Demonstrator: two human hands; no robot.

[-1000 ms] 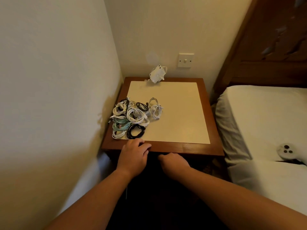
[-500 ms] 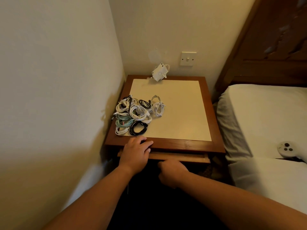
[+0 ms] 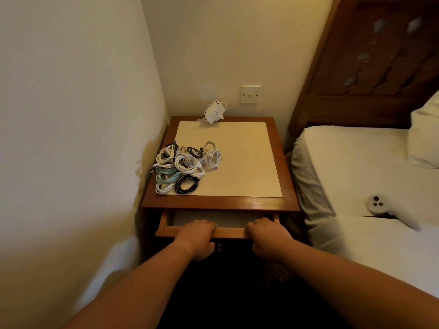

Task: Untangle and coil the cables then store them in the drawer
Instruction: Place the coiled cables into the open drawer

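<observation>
Several coiled cables [image 3: 184, 168], white, black and pale green, lie in a heap on the left side of the wooden bedside table [image 3: 280, 167]. Under the tabletop the drawer [image 3: 231, 232] stands partly pulled out, showing a strip of pale bottom. My left hand [image 3: 198, 233] grips the drawer's front edge left of the middle, fingers curled over it. My right hand [image 3: 267, 233] grips the same edge to the right.
A white charger plug [image 3: 213, 112] leans at the table's back edge, below a wall switch [image 3: 250, 94]. A wall runs close along the left. A bed [image 3: 368, 181] with a white controller [image 3: 376, 203] on it stands on the right.
My left hand left the tabletop edge and took hold of the drawer front beside my right hand. The drawer has slid out further towards me.
</observation>
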